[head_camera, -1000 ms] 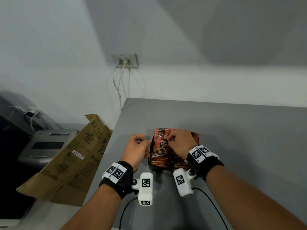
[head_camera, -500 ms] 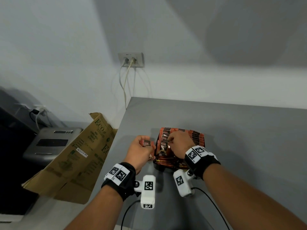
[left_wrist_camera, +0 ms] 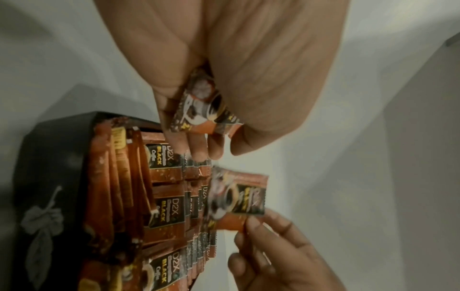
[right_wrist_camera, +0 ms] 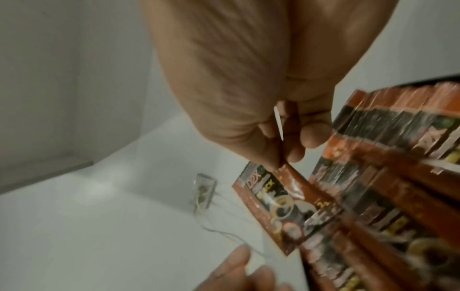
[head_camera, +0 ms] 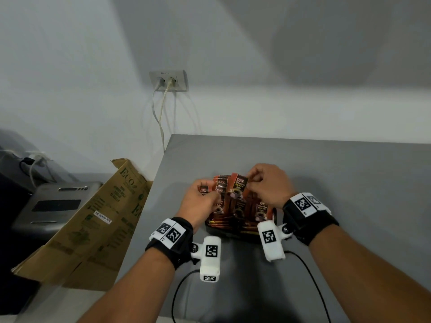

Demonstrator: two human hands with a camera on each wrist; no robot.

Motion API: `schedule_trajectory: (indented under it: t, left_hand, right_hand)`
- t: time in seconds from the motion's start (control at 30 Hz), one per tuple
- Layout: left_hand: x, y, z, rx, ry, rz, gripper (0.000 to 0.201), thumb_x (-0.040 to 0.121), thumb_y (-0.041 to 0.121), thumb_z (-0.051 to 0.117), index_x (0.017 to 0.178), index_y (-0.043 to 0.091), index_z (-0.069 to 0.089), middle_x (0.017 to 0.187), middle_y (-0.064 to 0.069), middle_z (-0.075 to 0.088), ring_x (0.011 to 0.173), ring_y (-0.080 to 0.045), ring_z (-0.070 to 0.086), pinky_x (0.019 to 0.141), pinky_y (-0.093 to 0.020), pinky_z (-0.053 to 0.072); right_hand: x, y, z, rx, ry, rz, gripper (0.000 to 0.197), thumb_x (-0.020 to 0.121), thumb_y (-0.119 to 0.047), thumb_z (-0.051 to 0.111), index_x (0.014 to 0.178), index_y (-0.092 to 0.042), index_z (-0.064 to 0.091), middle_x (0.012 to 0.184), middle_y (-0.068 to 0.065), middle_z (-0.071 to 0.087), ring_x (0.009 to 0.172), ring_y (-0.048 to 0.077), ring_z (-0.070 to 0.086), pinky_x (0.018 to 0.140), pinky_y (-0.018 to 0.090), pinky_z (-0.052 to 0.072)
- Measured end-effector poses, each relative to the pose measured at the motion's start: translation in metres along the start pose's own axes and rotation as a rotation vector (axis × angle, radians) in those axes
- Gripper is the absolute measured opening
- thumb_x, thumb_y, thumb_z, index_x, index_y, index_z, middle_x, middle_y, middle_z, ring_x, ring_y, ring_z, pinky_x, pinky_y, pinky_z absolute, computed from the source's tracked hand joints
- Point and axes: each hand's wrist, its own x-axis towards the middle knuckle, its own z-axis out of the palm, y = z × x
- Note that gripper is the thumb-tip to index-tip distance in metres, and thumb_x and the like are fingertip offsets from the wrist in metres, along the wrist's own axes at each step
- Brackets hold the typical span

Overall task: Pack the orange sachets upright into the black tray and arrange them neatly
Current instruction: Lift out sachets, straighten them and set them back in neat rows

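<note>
Fingers of both your hands are pinching sachets: your right hand (head_camera: 268,185) has lifted one orange sachet (head_camera: 239,186) by its top corner clear above the packed rows, where a second ago it was still down among them, and your left hand (head_camera: 200,201) curls round a second sachet (left_wrist_camera: 204,110) at the tray's left side, as it did a moment before. From the big things down: the grey table (head_camera: 338,206) carries the black tray (left_wrist_camera: 49,177), which sits in front of you, already close to full of orange sachets (head_camera: 242,210) standing on end in several rows. A cardboard box (head_camera: 98,217) leans beside the table at left, under a wall socket (head_camera: 168,80). Pulling that one sachet out suggests you are tidying, not filling; you probably mean to reseat it straight, then slot in the one waiting in your left hand.
</note>
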Motion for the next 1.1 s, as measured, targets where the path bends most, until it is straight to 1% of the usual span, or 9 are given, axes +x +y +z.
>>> schedule_trajectory:
  t: [0.13,0.3,0.53,0.6,0.67,0.77,0.87,0.97,1.1]
  left_hand:
    - [0.002,-0.007,-0.004,0.031,-0.005,-0.041,0.028,0.086,-0.005,0.062,0.104,0.017,0.061,0.081,-0.008,0.069,0.061,-0.013,0.060,0.061,-0.027,0.052]
    - [0.000,-0.010,-0.002,0.052,-0.005,-0.040,0.029,0.086,-0.002,0.064,0.107,0.017,0.062,0.084,-0.008,0.073,0.068,-0.015,0.067,0.069,-0.033,0.053]
    - [-0.004,-0.010,-0.004,0.071,0.001,-0.045,0.026,0.088,-0.002,0.062,0.107,0.016,0.062,0.088,-0.004,0.074,0.063,-0.006,0.066,0.061,-0.027,0.050]
    - [-0.005,-0.012,-0.005,0.112,-0.008,-0.017,0.025,0.085,-0.002,0.063,0.103,0.015,0.064,0.087,-0.007,0.074,0.068,-0.013,0.068,0.063,-0.036,0.057]
    - [-0.006,-0.013,-0.002,0.132,-0.060,0.014,0.025,0.082,-0.001,0.065,0.100,0.016,0.068,0.085,-0.010,0.074,0.075,-0.025,0.071,0.076,-0.049,0.061]
    - [-0.009,-0.010,0.009,0.115,-0.146,0.080,0.034,0.077,-0.008,0.072,0.102,0.014,0.067,0.083,-0.003,0.074,0.076,-0.018,0.070,0.075,-0.039,0.058]
    - [-0.013,-0.002,0.022,0.089,-0.216,0.133,0.041,0.075,-0.015,0.073,0.105,0.011,0.061,0.088,-0.004,0.073,0.078,-0.015,0.069,0.074,-0.031,0.058]
    - [-0.010,0.002,0.025,0.124,-0.188,0.152,0.036,0.082,-0.007,0.073,0.103,0.018,0.060,0.091,-0.002,0.073,0.081,-0.010,0.069,0.073,-0.023,0.056]
    - [-0.007,0.004,0.020,0.504,-0.185,0.202,0.027,0.092,0.003,0.057,0.102,0.027,0.066,0.109,0.012,0.067,0.105,-0.008,0.062,0.081,-0.010,0.047]
  right_hand:
    - [-0.006,0.021,0.009,-0.136,-0.036,0.074,0.019,0.080,-0.007,0.070,0.082,-0.025,0.063,0.073,-0.014,0.063,0.071,0.004,0.059,0.059,0.019,0.042]
    - [-0.006,0.034,0.033,-0.204,-0.102,0.036,0.028,0.083,-0.004,0.067,0.075,-0.029,0.057,0.082,-0.011,0.063,0.079,0.014,0.063,0.064,0.020,0.045]
    - [-0.009,0.038,0.041,-0.256,-0.066,0.030,0.014,0.089,-0.011,0.068,0.097,-0.022,0.066,0.101,-0.005,0.066,0.090,0.013,0.060,0.072,0.017,0.042]
    - [-0.009,0.036,0.034,-0.192,-0.010,0.034,0.012,0.088,-0.013,0.068,0.098,-0.021,0.068,0.100,-0.005,0.067,0.092,0.013,0.063,0.072,0.016,0.043]
    - [-0.013,0.028,0.026,-0.067,0.044,0.021,0.012,0.087,-0.018,0.071,0.098,-0.022,0.070,0.097,-0.007,0.069,0.090,0.009,0.065,0.077,0.019,0.048]
    - [-0.022,0.009,0.015,0.180,-0.081,-0.034,0.018,0.086,-0.023,0.073,0.103,-0.027,0.070,0.093,-0.011,0.072,0.077,-0.004,0.066,0.072,0.015,0.048]
    - [-0.029,-0.003,0.009,0.202,-0.171,-0.102,0.021,0.086,-0.014,0.074,0.104,-0.023,0.071,0.090,-0.007,0.074,0.062,-0.009,0.061,0.063,0.009,0.044]
    - [-0.027,0.010,-0.010,0.187,0.024,-0.067,0.014,0.080,-0.009,0.075,0.087,-0.021,0.072,0.081,-0.006,0.075,0.070,0.005,0.068,0.067,0.025,0.052]
    - [-0.030,0.046,-0.038,0.151,0.100,0.056,0.016,0.077,-0.005,0.072,0.083,-0.019,0.066,0.071,-0.006,0.074,0.071,0.017,0.070,0.068,0.039,0.054]
